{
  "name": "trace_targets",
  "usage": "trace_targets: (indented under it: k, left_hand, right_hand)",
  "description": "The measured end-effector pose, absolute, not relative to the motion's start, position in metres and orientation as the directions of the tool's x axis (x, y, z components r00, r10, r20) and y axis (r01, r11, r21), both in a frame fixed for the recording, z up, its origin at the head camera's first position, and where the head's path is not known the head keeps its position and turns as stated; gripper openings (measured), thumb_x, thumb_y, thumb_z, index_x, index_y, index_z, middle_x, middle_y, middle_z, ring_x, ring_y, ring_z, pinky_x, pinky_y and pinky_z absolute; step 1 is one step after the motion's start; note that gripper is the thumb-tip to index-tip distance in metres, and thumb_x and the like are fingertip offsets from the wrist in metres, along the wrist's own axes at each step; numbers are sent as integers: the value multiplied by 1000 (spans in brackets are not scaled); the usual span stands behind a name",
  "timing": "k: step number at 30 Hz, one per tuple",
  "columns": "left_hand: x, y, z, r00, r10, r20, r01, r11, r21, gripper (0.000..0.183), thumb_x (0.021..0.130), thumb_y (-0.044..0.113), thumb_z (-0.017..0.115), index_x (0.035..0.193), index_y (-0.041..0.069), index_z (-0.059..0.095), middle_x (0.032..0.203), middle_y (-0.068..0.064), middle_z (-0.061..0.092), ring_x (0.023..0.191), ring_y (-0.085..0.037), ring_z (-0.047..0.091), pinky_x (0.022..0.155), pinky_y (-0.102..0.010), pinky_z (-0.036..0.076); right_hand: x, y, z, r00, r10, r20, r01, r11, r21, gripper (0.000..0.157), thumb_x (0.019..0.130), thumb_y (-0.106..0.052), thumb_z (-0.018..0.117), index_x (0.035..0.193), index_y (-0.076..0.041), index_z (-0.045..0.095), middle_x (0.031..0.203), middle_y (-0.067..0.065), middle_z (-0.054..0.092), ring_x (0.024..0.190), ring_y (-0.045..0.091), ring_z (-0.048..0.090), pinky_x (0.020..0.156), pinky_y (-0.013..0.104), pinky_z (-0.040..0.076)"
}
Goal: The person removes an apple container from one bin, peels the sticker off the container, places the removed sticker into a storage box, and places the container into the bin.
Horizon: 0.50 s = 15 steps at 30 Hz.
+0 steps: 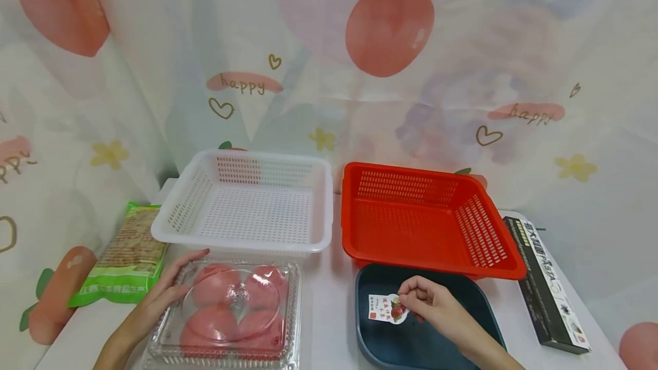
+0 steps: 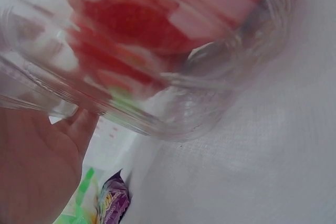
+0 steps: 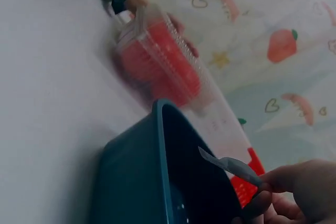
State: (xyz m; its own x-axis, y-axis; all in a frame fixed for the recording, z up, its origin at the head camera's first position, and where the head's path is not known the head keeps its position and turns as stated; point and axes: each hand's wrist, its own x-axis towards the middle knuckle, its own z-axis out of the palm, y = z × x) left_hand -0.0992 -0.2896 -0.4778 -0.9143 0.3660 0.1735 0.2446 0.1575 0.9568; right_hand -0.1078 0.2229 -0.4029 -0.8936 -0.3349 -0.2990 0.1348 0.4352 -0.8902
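Note:
A clear plastic clamshell box (image 1: pixel 164 333) with several round red fruits (image 1: pixel 211 330) in it stands at the front left. My left hand (image 1: pixel 146 307) touches its left side, fingers stretched along the edge and onto the lid; in the left wrist view the palm (image 2: pixel 39 163) faces the box's wall. At the front right, my right hand (image 1: pixel 437 304) pinches the right end of a small white label (image 1: pixel 380 307) with a red fruit picture and printed characters. The label is over a dark blue bin (image 1: pixel 362 336). Edge-on, the label (image 3: pixel 239 169) looks slightly curved in the right wrist view.
Behind stand a white perforated basket (image 1: pixel 241 244) and a red perforated basket (image 1: pixel 437 267). A green food packet (image 1: pixel 123 256) lies at the left, a long black-and-white box (image 1: pixel 545 284) at the right. A purple packet (image 2: pixel 113 200) shows in the left wrist view.

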Motion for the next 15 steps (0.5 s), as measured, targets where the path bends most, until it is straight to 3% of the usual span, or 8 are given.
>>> trace_targets:
  k: [5, 9, 15]
  left_hand:
    - [-99, -290, -478, -912, 370, 176, 245, 149, 958, 53, 102, 7, 29, 154, 9, 17, 158, -12, 21, 136, 8, 30, 100, -8, 31]
    - [-99, -290, -478, -902, 380, 203, 272, 137, 953, 53, 101, 5, 28, 153, 6, 17, 158, -11, 22, 138, 7, 29, 101, -8, 30]
    - [-99, -289, -478, -904, 378, 200, 268, 136, 954, 53, 101, 6, 29, 153, 7, 18, 158, -11, 22, 137, 7, 30, 101, -7, 30]
  right_hand:
    - [-116, 243, -415, -893, -305, -329, 139, 509, -850, 33, 95, -26, 60, 111, 2, 56, 81, 3, 58, 69, 15, 53, 61, 24, 45]
    - [-120, 251, -422, -882, -354, -311, 83, 532, -843, 30, 95, -23, 61, 109, 3, 57, 80, 5, 58, 67, 12, 53, 60, 23, 45]
    - [-127, 257, -429, -845, -514, -148, -205, 566, -798, 16, 95, -17, 59, 103, -2, 60, 76, 6, 59, 64, 0, 48, 55, 20, 41]
